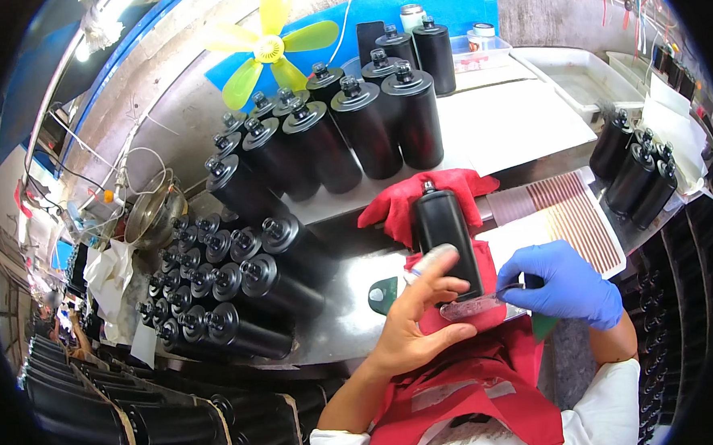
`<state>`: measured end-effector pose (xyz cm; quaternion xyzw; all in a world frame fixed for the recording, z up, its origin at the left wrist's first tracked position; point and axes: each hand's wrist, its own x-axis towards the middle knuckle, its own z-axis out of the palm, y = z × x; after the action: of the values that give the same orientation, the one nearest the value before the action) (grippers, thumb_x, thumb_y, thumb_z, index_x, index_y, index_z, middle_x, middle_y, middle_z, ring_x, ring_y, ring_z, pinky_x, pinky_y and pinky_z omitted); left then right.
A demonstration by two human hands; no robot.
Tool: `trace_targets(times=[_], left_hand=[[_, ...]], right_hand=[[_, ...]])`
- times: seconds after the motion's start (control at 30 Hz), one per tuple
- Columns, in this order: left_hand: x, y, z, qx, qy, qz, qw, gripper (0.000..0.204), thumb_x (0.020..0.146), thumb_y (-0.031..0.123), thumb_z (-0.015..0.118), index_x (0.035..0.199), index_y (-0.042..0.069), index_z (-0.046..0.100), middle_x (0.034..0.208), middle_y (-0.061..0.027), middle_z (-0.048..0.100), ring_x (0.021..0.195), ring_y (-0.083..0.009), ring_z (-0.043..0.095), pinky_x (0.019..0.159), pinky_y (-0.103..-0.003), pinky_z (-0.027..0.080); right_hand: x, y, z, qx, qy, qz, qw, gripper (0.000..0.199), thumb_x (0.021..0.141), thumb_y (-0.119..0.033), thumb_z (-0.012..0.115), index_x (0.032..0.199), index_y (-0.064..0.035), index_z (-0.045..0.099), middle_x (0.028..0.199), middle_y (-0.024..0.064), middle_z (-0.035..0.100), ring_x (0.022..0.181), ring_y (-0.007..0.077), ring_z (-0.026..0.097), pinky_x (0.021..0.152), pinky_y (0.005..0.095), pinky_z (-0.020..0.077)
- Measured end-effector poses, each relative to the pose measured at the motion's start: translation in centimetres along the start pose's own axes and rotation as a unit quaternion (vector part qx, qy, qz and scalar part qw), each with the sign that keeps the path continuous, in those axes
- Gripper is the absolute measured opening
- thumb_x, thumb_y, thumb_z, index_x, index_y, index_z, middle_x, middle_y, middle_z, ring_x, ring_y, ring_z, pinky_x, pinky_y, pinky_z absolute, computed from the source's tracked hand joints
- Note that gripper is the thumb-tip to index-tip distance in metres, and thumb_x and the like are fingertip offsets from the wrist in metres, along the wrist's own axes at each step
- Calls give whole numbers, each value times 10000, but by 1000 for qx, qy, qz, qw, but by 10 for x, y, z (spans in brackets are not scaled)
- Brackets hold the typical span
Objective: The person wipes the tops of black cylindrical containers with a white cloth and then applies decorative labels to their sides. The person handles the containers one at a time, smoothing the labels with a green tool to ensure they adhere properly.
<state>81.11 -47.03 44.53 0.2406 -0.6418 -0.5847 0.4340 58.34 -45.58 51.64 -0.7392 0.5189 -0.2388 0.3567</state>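
Note:
A black cylindrical bottle (446, 230) with a narrow neck lies on a red cloth (388, 206) in front of me, its neck pointing away. My left hand (422, 312) is bare, with a pale wrap on a finger. It is open beside the bottle's near end, thumb and fingers apart. In a blue glove, my right hand (561, 286) pinches the right end of a thin translucent strip (470, 307). The strip's left end reaches between my left thumb and fingers; whether they touch it I cannot tell. Something dark shows at the gloved fingers.
Several black bottles (359, 126) stand at the back; more (253, 324) crowd the left and right. A tray with reddish-brown stripes (578, 219) lies right of the cloth. A yellow fan (269, 48) is behind. Dark green piece (383, 295) on the metal table; white bin (579, 78) at back right.

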Motion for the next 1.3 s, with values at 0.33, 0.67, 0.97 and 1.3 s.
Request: trace_targets(times=[0.33,0.67,0.97,1.3], left_hand=[[21,-46,-12,-117,38,5,992,358,743,-114,696,1060,-23,558,1110,-129,552,912,-110,548,779,-218,457],[33,-50,-14,-187,-16,-86,979,215,796,-104,652,942,6,540,963,-65,568,887,-92,541,777,-230,468],[20,-34,-9,-193,90,-58,975,193,714,-131,678,855,-25,600,1091,-243,575,775,-155,576,688,-270,484],[14,-6,-18,-213,224,147,940,497,707,-173,653,1049,111,432,1129,-174,541,837,-122,584,664,-245,484]], right_hand=[[21,49,11,178,72,42,981,74,785,-78,692,852,-56,670,642,-24,585,524,-3,499,456,174,360],[9,64,27,274,105,138,946,86,759,-5,710,834,-7,667,633,-9,611,500,0,509,447,161,395],[6,58,23,250,119,46,960,97,731,-13,724,825,-17,699,732,44,661,580,63,570,515,214,435],[22,35,10,232,110,17,966,122,686,-2,737,801,-8,697,695,62,645,571,97,575,526,210,426]])
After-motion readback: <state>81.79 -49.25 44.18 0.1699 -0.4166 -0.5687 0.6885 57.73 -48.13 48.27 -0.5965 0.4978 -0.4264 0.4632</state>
